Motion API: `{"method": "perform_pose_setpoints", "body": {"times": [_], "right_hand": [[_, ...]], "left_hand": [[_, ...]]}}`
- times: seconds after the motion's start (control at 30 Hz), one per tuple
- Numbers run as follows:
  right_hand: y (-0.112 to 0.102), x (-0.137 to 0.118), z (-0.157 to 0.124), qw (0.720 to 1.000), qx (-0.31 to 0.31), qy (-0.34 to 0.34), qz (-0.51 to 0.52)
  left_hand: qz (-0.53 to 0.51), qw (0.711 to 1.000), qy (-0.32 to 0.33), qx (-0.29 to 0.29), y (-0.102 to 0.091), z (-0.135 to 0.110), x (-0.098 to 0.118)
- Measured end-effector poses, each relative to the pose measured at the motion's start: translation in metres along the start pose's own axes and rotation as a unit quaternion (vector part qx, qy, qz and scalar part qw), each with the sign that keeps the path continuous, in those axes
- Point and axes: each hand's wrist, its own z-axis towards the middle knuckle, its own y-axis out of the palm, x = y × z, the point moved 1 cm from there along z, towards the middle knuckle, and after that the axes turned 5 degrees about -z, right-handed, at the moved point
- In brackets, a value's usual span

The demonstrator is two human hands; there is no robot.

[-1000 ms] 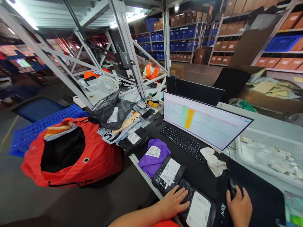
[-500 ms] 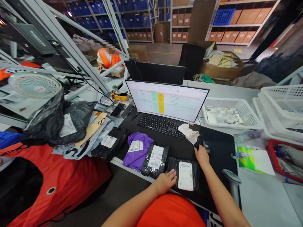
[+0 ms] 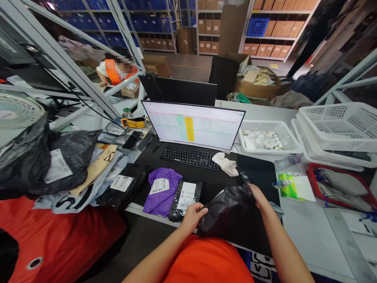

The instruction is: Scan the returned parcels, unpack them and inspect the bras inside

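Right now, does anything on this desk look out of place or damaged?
Slightly: a crumpled white cloth or tissue lies loose by the keyboard, as if dropped there, and the far-left mailers are heaped askew. The black poly mailer in the left hand and right hand looks creased, but shows no tear.

A bare strip of mat (image 3: 206, 180) lies open to a hand between keyboard (image 3: 188, 156) and black bag (image 3: 225, 208); a white wad (image 3: 225, 164) narrows its right, the monitor (image 3: 203, 127) bars the far side, a purple parcel (image 3: 162, 195) crowds near left.

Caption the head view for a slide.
Left hand and right hand hold a black parcel before a keyboard and lit screen.
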Motion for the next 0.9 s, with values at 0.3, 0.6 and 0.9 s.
{"method": "perform_pose_setpoints", "body": {"times": [0.3,0.6,0.9], "right_hand": [[-0.063,0.020,-0.090,0.984,0.058,0.075,0.150],[0.008,0.004,-0.136,0.928,-0.101,-0.106,-0.343],[0.008,-0.001,-0.136,0.861,-0.131,-0.127,-0.475]], "left_hand": [[0.098,0.995,-0.022,0.004,0.033,0.028,0.005],[0.393,0.918,0.018,-0.057,0.023,0.023,0.025],[0.395,0.917,0.037,-0.043,0.014,0.028,0.008]]}}
